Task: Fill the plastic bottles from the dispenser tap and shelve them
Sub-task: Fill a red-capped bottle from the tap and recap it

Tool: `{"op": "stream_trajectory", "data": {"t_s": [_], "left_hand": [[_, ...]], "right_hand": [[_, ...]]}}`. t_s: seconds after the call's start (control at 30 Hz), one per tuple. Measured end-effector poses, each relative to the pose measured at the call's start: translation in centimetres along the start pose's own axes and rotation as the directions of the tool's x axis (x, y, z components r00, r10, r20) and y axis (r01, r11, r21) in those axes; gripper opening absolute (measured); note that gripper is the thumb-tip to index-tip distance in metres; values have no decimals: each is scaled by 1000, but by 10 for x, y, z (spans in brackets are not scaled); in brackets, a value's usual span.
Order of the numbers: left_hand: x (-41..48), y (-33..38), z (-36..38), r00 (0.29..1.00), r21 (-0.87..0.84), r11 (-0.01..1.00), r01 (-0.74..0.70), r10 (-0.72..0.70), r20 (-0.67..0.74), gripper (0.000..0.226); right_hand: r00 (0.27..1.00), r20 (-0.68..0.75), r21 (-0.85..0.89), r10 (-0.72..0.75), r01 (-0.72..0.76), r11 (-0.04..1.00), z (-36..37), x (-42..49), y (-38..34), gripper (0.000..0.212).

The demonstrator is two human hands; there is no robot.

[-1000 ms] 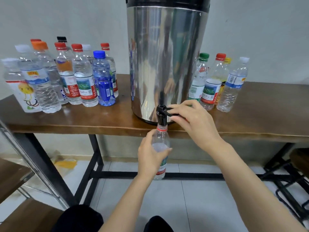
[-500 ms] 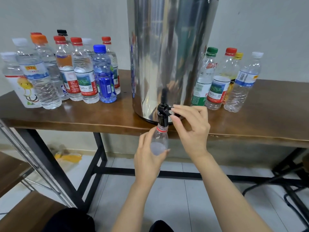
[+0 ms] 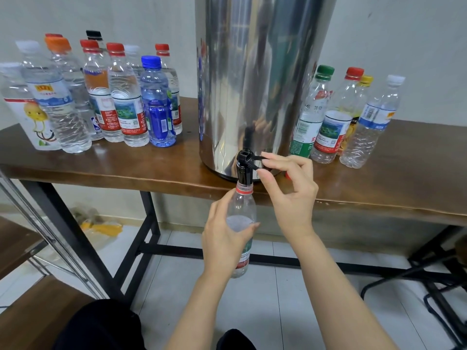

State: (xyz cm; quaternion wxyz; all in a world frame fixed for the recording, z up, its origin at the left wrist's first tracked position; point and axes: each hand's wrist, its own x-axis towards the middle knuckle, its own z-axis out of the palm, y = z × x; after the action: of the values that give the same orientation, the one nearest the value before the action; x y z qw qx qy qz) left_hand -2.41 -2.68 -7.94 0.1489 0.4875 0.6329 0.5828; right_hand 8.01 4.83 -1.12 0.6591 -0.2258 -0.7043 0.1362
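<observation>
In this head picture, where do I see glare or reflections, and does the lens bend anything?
Head view: the steel dispenser mirrors the room in bright vertical streaks; the table edge looks bowed by the wide lens; the left hand, bottle and tap look sharp.

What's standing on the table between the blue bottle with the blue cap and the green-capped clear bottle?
The tall shiny steel dispenser drum, standing on the brown wooden table, as the head view shows.
</observation>
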Motion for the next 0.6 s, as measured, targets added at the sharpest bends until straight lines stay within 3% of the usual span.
{"op": "stream_trajectory", "data": {"t_s": [0.6], "left_hand": [[-2,-2,4,1000,-17,1000,19,-20,-10,84]], "right_hand": [[996,-39,60,84,-81,995,6,-4,-5,13]]}}
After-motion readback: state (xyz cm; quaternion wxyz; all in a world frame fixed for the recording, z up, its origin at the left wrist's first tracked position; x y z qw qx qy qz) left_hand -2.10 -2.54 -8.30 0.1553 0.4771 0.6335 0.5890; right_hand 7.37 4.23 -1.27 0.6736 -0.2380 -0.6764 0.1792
